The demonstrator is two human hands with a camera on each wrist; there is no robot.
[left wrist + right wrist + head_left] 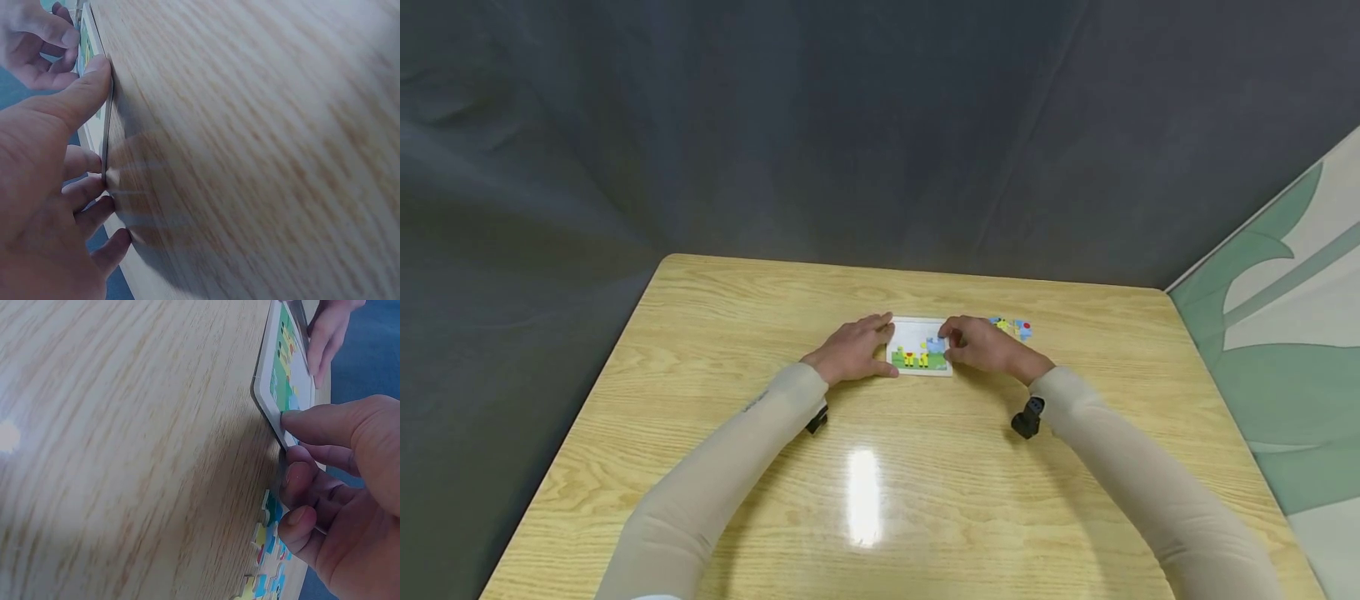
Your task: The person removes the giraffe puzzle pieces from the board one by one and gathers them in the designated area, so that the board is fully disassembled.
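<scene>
A jigsaw puzzle in a white-rimmed tray (920, 372) lies on the table, with green, yellow and blue pieces fitted along its lower part and right side. My left hand (854, 348) rests at the tray's left side, fingers spread and thumb on the near rim. In the left wrist view, the left thumb (94, 75) touches that rim. At the tray's right side, my right hand (983, 344) touches the puzzle with bent index finger and thumb. The right thumb (312, 424) lies on the right rim in the right wrist view; a piece under the fingertips cannot be made out.
Loose puzzle pieces (1021, 329), blue, yellow and red, lie just right of the right hand; several show below the fingers in the right wrist view. The wooden table (760, 308) meets a dark curtain (880, 133) at its back. A green-and-white panel (1285, 333) stands at the right.
</scene>
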